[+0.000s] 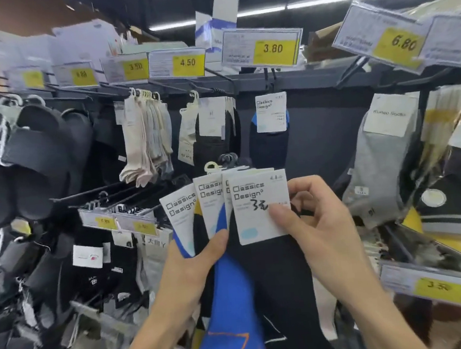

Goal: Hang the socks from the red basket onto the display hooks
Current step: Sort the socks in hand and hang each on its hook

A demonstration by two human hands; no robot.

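Note:
My left hand (193,268) grips a fanned bundle of sock pairs (234,286), black and blue, each with a white "Classics Design" card and a small plastic hanger at the top. My right hand (313,222) pinches the front pair's card (258,208) between thumb and fingers. Above the bundle, one matching black-and-blue pair (271,131) hangs from a display hook (269,77) under the 3.80 price tag (262,47). The red basket is not in view.
Black hooks along the top rail carry cream socks (147,137), black socks (214,131) and grey socks (384,142). Black slippers (12,167) hang at left. Yellow price tags line the rail. Lower hooks at left hold more socks (113,258).

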